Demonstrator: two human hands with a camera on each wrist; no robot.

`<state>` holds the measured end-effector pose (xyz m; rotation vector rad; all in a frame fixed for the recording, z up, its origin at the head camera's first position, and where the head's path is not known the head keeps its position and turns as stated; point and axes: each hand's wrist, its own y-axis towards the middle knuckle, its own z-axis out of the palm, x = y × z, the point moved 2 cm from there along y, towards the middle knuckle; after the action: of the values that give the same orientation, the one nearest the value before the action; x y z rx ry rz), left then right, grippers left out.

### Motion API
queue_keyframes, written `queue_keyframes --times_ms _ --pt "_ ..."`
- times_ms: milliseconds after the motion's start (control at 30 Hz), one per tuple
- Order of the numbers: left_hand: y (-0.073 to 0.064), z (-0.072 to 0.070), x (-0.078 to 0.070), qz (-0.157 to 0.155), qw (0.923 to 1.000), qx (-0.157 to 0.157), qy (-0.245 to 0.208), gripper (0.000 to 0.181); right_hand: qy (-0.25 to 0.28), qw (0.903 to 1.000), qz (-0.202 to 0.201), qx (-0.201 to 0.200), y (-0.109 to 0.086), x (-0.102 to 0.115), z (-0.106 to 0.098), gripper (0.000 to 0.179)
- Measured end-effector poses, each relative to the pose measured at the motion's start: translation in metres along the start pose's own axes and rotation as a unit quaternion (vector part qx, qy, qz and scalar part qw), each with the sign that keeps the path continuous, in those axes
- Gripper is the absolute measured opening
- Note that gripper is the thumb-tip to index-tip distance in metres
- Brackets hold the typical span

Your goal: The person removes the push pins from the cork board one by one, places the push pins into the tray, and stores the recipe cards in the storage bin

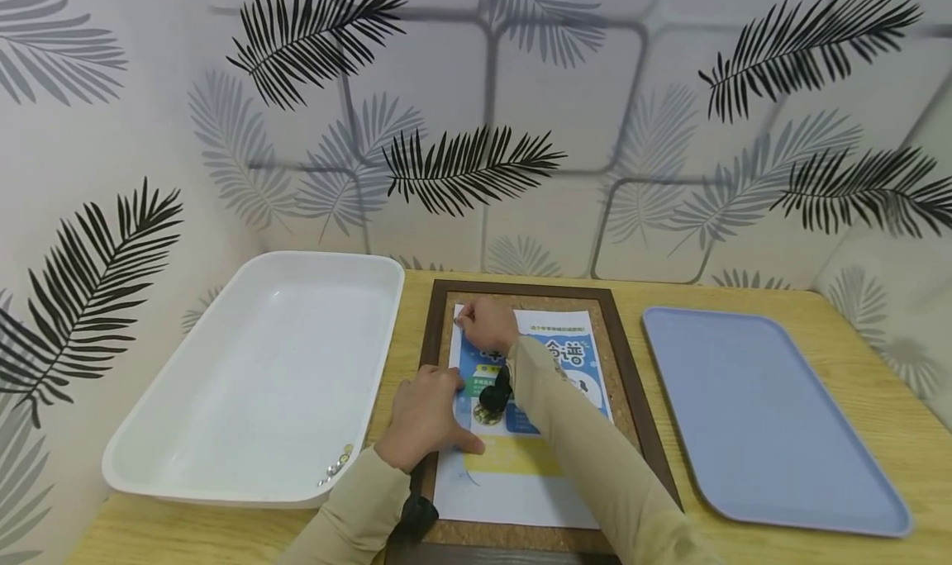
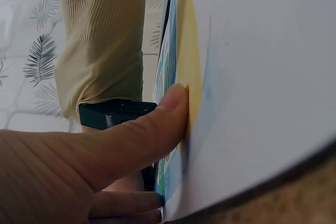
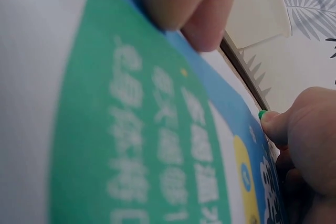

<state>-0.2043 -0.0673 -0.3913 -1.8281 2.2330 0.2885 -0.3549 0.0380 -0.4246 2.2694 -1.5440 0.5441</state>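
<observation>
A printed poster (image 1: 513, 499) in blue, yellow and white lies on a cork board (image 1: 550, 538) with a dark brown frame. My right hand (image 1: 488, 324) is at the poster's upper left corner. In the right wrist view its thumb and fingers pinch a small green pin (image 3: 262, 114), mostly hidden by the fingers. My left hand (image 1: 426, 412) rests on the poster's left edge with fingers extended. Its thumb (image 2: 168, 108) lies across the yellow band and presses the paper. My right forearm covers part of the poster's middle.
To the left stands a deep white tray (image 1: 253, 367), with several small shiny metallic pieces (image 1: 336, 464) in its near right corner. A shallow blue-grey tray (image 1: 766, 416) lies to the right. Beneath everything is a wooden table (image 1: 863, 342), backed by a leaf-patterned wall covering.
</observation>
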Motion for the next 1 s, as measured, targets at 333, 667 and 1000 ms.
queue_keyframes --times_ms 333,667,1000 --pt "-0.0012 -0.0012 -0.001 0.004 1.0 0.003 0.007 0.077 -0.018 0.9997 0.01 0.008 -0.0008 0.002 -0.0002 0.018" --pt "-0.0014 -0.0004 -0.0017 0.008 0.9999 -0.002 0.008 0.077 -0.013 0.9996 0.017 0.017 -0.0016 0.0023 -0.0018 0.018" --pt "-0.0018 0.0001 -0.0015 0.009 0.9999 -0.003 0.008 0.075 0.02 0.9996 0.017 0.012 -0.0046 0.0034 -0.0008 0.018"
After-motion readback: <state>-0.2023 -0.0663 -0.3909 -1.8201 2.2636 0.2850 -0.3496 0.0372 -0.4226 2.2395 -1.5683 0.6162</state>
